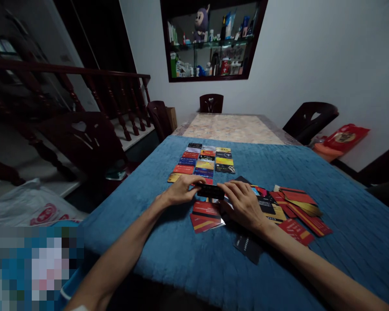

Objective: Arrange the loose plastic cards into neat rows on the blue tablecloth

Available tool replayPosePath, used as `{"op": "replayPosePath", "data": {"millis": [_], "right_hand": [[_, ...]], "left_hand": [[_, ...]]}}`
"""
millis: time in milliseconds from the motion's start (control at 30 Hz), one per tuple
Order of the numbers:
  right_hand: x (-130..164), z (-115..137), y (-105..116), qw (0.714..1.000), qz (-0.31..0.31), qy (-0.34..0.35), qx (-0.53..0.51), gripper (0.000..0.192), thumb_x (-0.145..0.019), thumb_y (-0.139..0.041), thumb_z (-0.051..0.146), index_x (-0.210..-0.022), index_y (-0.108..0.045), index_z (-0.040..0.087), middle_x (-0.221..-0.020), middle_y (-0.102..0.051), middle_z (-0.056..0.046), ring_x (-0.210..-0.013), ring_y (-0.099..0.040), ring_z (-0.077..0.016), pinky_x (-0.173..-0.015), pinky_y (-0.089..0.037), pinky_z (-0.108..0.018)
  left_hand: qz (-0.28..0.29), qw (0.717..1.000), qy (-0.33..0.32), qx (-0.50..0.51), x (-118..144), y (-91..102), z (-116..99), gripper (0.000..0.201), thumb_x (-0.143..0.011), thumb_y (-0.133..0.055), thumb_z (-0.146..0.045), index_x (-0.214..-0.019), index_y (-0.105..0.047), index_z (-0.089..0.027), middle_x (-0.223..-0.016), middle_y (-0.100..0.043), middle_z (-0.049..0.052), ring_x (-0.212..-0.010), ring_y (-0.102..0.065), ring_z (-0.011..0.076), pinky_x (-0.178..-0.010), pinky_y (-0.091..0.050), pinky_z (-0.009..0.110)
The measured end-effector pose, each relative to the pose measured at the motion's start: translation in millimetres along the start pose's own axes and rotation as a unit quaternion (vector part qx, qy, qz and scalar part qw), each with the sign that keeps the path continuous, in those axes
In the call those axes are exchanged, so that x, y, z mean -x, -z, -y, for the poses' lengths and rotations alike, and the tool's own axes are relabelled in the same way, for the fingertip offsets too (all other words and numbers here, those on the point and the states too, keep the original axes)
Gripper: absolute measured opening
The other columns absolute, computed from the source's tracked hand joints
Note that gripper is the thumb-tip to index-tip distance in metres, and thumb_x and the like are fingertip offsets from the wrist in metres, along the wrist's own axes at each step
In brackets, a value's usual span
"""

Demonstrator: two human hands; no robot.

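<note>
**A dark card held between both hands**

From the head camera, we see our left hand (181, 190) and right hand (243, 203) meeting over the blue quilted cloth (311, 168) that covers the table. Together they pinch a thin black rectangular card (210, 191) by its short ends, fingers curled close, thumbs under it as far as we can tell. The card sits just above a loose heap of red and black cards (207, 216), with more red and yellow cards scattered (298, 207) to the right. Beyond lies a tidy grid of coloured cards (204, 162). We judge the card light, stiff and somewhat slick; its edges give the surest hold.
</note>
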State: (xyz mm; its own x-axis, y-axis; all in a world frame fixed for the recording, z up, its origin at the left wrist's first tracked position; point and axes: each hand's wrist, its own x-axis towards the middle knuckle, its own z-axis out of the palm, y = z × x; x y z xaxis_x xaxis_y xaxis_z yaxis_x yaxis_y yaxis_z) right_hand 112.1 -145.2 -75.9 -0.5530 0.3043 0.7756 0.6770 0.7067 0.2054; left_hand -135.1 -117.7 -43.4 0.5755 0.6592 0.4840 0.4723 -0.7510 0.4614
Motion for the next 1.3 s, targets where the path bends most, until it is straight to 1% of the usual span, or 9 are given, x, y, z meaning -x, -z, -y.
{"op": "replayPosePath", "data": {"millis": [100, 300, 400, 533, 633, 733, 900, 1133, 1300], "right_hand": [[1.6, -1.3, -0.9, 1.0, 0.005, -0.007, 0.001, 0.042, -0.094, -0.056, 0.023, -0.135, -0.054, 0.016, -0.106, -0.069, -0.012, -0.099, -0.055, -0.0272, -0.084, -0.044, -0.041], [4.3, -3.6, -3.3, 1.0, 0.001, -0.017, -0.011, 0.047, -0.092, -0.058, 0.023, -0.138, -0.051, 0.015, -0.108, -0.067, -0.013, -0.101, -0.054, -0.0281, -0.086, -0.047, -0.043], [4.4, -4.3, -3.1, 1.0, 0.0, -0.022, -0.012, 0.047, -0.091, -0.059, 0.023, -0.136, -0.052, 0.016, -0.111, -0.064, -0.014, -0.104, -0.053, -0.0288, -0.089, -0.049, -0.044], [3.9, -5.3, -2.3, 1.0, 0.0, -0.022, -0.017, 0.049, -0.091, -0.06, 0.026, -0.138, -0.05, 0.018, -0.113, -0.061, -0.014, -0.105, -0.051, -0.0294, -0.089, -0.05, -0.045], [3.6, -7.1, -2.1, 0.999, -0.004, -0.02, -0.025, 0.053, -0.091, -0.061, 0.027, -0.141, -0.048, 0.017, -0.112, -0.061, -0.015, -0.105, -0.05, -0.0297, -0.088, -0.051, -0.046], [3.5, -10.2, -1.7, 0.999, -0.006, -0.017, -0.029, 0.056, -0.09, -0.061, 0.027, -0.142, -0.047, 0.016, -0.112, -0.06, -0.016, -0.104, -0.05, -0.0302, -0.086, -0.051, -0.046], [1.5, -15.6, 0.7, 0.999, 0.006, -0.029, -0.044, 0.058, -0.089, -0.061, 0.028, -0.144, -0.045, 0.018, -0.113, -0.06, -0.016, -0.102, -0.051, -0.0304, -0.083, -0.051, -0.047], [-5.3, -16.0, 5.5, 0.998, 0.014, -0.02, -0.061, 0.055, -0.09, -0.062, 0.028, -0.141, -0.046, 0.017, -0.109, -0.059, -0.015, -0.099, -0.051, -0.0286, -0.081, -0.052, -0.044], [-8.3, -22.5, 3.8, 0.998, 0.023, -0.004, -0.063, 0.056, -0.09, -0.061, 0.029, -0.143, -0.045, 0.016, -0.109, -0.06, -0.016, -0.098, -0.052, -0.0286, -0.079, -0.052, -0.044]], "left_hand": [[-0.003, 1.0, -0.001, -0.002, -0.1, -1.9, -1.1, 0.032, -0.082, -0.058, -0.005, -0.111, -0.066, -0.017, -0.102, -0.073, 0.005, -0.094, -0.069, 0.017, -0.086, -0.055, 0.03], [-0.021, 0.999, -0.012, -0.025, 0.9, -4.4, -1.2, 0.032, -0.082, -0.058, -0.006, -0.111, -0.064, -0.019, -0.1, -0.071, 0.004, -0.092, -0.067, 0.0169, -0.086, -0.054, 0.031], [-0.018, 0.999, -0.027, -0.036, 1.3, -3.8, -1.9, 0.031, -0.082, -0.059, -0.007, -0.111, -0.062, -0.017, -0.102, -0.069, 0.006, -0.095, -0.065, 0.0183, -0.088, -0.053, 0.032], [-0.004, 0.998, -0.042, -0.053, 1.0, -0.2, -6.7, 0.031, -0.081, -0.06, -0.008, -0.111, -0.06, -0.017, -0.105, -0.066, 0.008, -0.099, -0.062, 0.0207, -0.091, -0.053, 0.036], [0.01, 0.996, -0.052, -0.071, 0.7, 2.9, -10.8, 0.036, -0.079, -0.061, -0.009, -0.115, -0.057, -0.016, -0.109, -0.062, 0.01, -0.102, -0.06, 0.0225, -0.091, -0.053, 0.038], [0.02, 0.994, -0.066, -0.086, 1.1, 4.4, -12.8, 0.045, -0.078, -0.063, -0.012, -0.122, -0.054, -0.016, -0.119, -0.057, 0.013, -0.111, -0.057, 0.0253, -0.097, -0.052, 0.042], [0.011, 0.99, -0.075, -0.118, 2.5, 3.2, -13.0, 0.059, -0.077, -0.065, -0.017, -0.134, -0.047, -0.016, -0.129, -0.05, 0.016, -0.12, -0.053, 0.0291, -0.102, -0.05, 0.047], [0.002, 0.981, -0.086, -0.173, 5.0, 2.1, -14.8, 0.057, -0.083, -0.061, -0.018, -0.137, -0.045, -0.013, -0.13, -0.052, 0.018, -0.121, -0.053, 0.0299, -0.103, -0.05, 0.048], [0.0, 0.972, -0.1, -0.213, 5.1, 3.9, -13.8, 0.056, -0.087, -0.059, -0.02, -0.139, -0.043, -0.012, -0.132, -0.052, 0.019, -0.122, -0.053, 0.0315, -0.102, -0.05, 0.05]]}}
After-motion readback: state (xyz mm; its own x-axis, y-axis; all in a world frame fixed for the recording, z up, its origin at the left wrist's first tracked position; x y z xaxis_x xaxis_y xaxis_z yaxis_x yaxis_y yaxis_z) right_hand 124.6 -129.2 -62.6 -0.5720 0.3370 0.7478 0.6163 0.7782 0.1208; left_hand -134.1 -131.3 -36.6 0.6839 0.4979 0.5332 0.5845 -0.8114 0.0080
